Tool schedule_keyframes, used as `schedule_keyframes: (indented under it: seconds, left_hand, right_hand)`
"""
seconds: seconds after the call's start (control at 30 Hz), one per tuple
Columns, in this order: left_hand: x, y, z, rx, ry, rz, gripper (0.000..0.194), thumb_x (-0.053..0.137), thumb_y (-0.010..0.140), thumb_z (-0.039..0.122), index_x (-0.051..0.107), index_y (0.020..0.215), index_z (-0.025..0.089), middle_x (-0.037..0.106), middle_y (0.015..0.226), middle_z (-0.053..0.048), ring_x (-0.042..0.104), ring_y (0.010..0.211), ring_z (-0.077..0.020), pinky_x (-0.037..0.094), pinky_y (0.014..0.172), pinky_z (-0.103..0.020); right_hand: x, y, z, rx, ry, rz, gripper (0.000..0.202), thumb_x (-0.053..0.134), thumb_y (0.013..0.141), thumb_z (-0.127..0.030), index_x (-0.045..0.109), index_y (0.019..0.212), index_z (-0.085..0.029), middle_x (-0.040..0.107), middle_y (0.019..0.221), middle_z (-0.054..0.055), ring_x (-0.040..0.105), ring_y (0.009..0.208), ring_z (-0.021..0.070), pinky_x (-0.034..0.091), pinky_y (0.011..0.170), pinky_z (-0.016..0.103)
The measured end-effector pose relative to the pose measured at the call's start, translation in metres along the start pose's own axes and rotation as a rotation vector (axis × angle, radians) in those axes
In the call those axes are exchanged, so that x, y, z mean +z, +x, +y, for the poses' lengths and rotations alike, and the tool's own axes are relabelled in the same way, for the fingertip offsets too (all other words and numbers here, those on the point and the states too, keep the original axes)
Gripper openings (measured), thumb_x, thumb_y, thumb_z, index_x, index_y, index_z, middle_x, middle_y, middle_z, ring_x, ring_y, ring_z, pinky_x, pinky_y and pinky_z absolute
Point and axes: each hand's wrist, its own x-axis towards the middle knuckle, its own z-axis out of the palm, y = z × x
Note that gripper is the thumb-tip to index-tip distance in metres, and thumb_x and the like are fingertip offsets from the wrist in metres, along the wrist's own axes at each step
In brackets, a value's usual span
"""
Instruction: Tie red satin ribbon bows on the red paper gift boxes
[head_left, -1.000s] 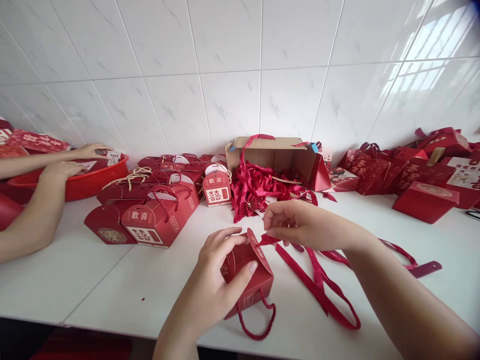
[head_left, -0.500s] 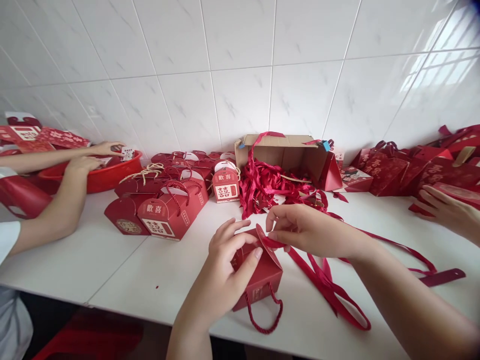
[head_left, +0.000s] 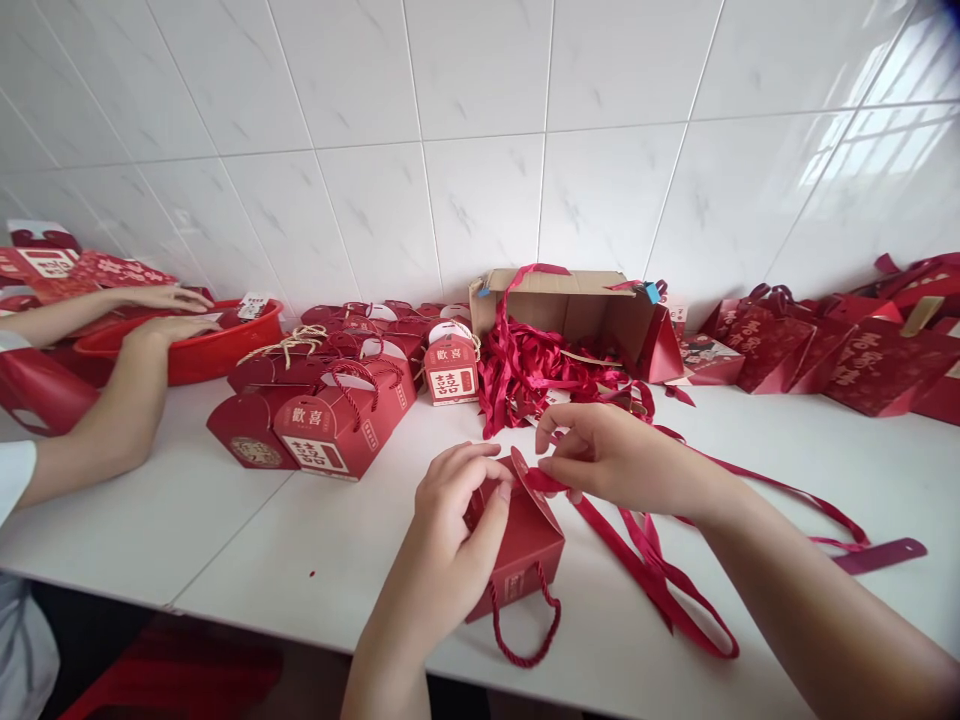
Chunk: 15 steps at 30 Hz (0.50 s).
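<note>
A small red gift box (head_left: 529, 540) with a twisted rope handle (head_left: 529, 660) stands in front of me, its rounded top flap upright. My left hand (head_left: 461, 525) is over the box's left side, thumb and index finger pinched at the flap on what looks like the end of a red ribbon; the fingertips partly hide it. On the flap's other side, my right hand (head_left: 592, 455) pinches the same red ribbon (head_left: 546, 482) close to the flap. The ribbon's long loose part trails right over the white table (head_left: 390, 560).
An open cardboard box (head_left: 577, 310) spills tangled red ribbon. Finished-looking red boxes (head_left: 330, 420) stand left, red bags (head_left: 885, 365) right. A co-worker's hands (head_left: 169, 315) are at a red basin (head_left: 225, 350). A dark red strip (head_left: 885, 555) lies right.
My left thumb and index finger have closed together at the flap. My right hand has barely moved. Another person's hand at the far right has left the view; the left co-worker's hands have shifted slightly.
</note>
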Motion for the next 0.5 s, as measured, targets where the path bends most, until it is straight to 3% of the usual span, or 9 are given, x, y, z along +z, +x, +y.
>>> schedule_keyframes:
  seconds: [0.33,0.5]
  left_hand:
    - [0.0032,0.0009,0.0009,-0.027,0.029,-0.034,0.020,0.040,0.092,0.034,0.056,0.087,0.025,0.054,0.123,-0.004,0.040,0.126,-0.0215,0.031,0.107,-0.041]
    - [0.0042,0.0018,0.0036,-0.037,-0.020,-0.009,0.017,0.044,0.089,0.029,0.053,0.076,0.023,0.053,0.123,-0.005,0.043,0.123,-0.0236,0.034,0.103,-0.041]
  right_hand:
    - [0.0035,0.0027,-0.0017,0.001,-0.050,0.061,0.006,0.051,0.078,-0.020,0.052,0.085,-0.021,0.060,0.061,-0.003,0.053,0.053,0.0102,0.031,0.043,0.018]
    - [0.0065,0.0034,-0.0009,-0.014,-0.087,0.060,0.008,0.050,0.083,-0.024,0.055,0.089,-0.022,0.065,0.069,-0.001,0.061,0.063,0.0135,0.043,0.053,0.023]
